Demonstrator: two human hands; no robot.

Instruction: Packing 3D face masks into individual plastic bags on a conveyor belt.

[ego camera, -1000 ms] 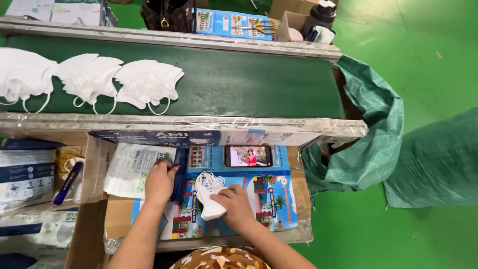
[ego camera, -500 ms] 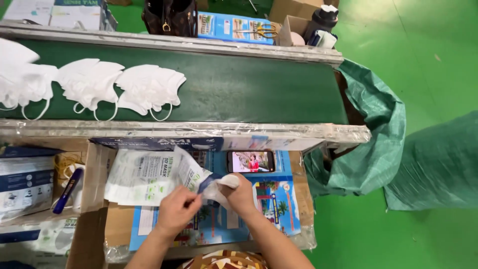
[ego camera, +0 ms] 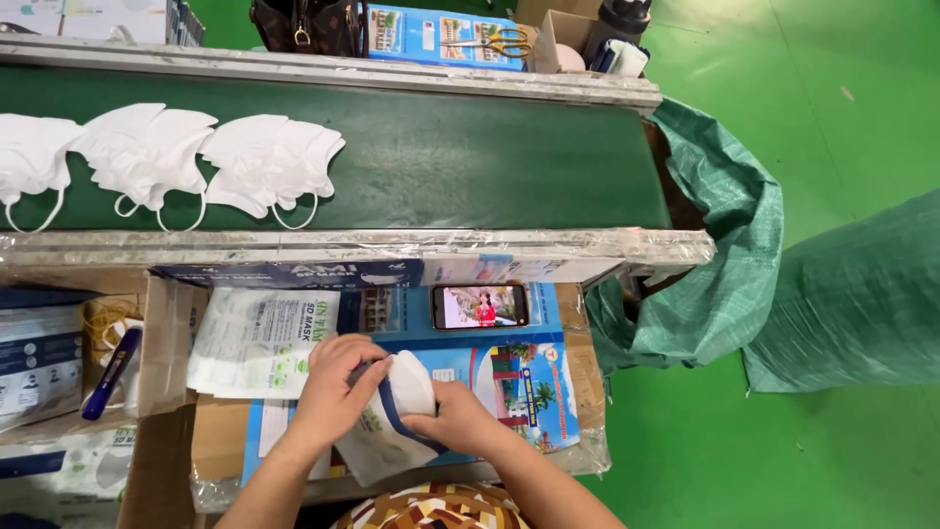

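Head view: the left hand [ego camera: 328, 387] now holds open the printed clear plastic pouch [ego camera: 377, 441], which it was lifting off the stack half a second ago. The right hand [ego camera: 455, 421] grips the folded white face mask [ego camera: 409, 384] and pushes it into the pouch's mouth (low over the blue cardboard surface [ego camera: 509, 377]). Packing looks begun.

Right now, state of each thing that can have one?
left hand: gripping the pouch
right hand: pushing the mask in
white mask: folded, partly inside the pouch
clear pouch: open at the top, held off the desk
phone: flat, screen lit
masks on belt: three, overlapping, unpacked
scissors: closed, lying on a blue box
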